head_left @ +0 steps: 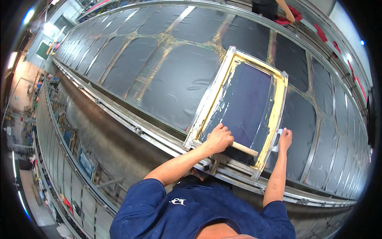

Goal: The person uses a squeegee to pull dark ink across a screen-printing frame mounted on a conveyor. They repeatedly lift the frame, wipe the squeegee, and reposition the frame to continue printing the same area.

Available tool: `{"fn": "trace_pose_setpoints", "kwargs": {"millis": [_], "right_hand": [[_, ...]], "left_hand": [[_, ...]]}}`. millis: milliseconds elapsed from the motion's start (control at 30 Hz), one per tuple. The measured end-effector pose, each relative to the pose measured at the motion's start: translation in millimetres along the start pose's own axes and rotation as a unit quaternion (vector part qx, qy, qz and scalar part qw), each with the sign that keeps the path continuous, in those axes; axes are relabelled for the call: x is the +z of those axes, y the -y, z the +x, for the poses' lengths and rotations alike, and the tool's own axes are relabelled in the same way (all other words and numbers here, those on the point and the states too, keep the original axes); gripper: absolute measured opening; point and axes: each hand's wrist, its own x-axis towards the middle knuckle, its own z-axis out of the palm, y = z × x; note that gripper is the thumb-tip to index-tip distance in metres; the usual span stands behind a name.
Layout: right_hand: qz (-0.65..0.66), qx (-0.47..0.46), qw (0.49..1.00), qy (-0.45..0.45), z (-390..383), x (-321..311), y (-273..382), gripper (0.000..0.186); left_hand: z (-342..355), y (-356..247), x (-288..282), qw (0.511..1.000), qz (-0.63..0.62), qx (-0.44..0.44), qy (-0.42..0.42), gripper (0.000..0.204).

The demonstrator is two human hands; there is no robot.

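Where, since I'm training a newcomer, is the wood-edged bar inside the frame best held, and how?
The wood-edged bar is probably best gripped along its pale edge, from above on the person's near side: it lies crosswise at the near end of the frame, that long edge exposed. The left hand holds its left end.

Left hand [220, 138] clenched, left forearm [179, 162] slanting inward; right hand [285, 139] curled, arm straighter

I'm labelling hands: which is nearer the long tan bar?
Left: the left hand holds the bar at its left end; the right hand is right of it, on a pale grey handle.
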Motion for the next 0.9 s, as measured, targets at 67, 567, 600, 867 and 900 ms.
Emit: {"fn": "trace_pose_setpoints", "kwargs": {"millis": [67,567,600,867,900], "right_hand": [[0.007,0.009,0.999,0.035,-10.7,11.9,15.3,0.034],[0.134,-0.047,0.99,0.009,-110.5,83.5,211.5,0.035],[0.154,-0.043,0.987,0.021,-126.9,103.1,227.4,0.035],[0.169,-0.04,0.985,0.017,-180.2,203.6,306.3,0.033],[0.167,-0.028,0.985,0.021,-180.8,204.7,306.6,0.032]], "left_hand": [[-7.1,1.5,1.1,1.0,-0.023,-0.018,0.002,0.006],[-104.2,145.3,-70.9,0.993,0.01,-0.115,-0.017,0.013],[-117.6,170.1,-80.7,0.993,0.016,-0.112,-0.02,0.013],[-211.1,274.0,-130.2,0.995,0.045,-0.06,-0.058,0.018],[-219.8,276.1,-126.4,0.996,0.043,-0.042,-0.062,0.018]]}}
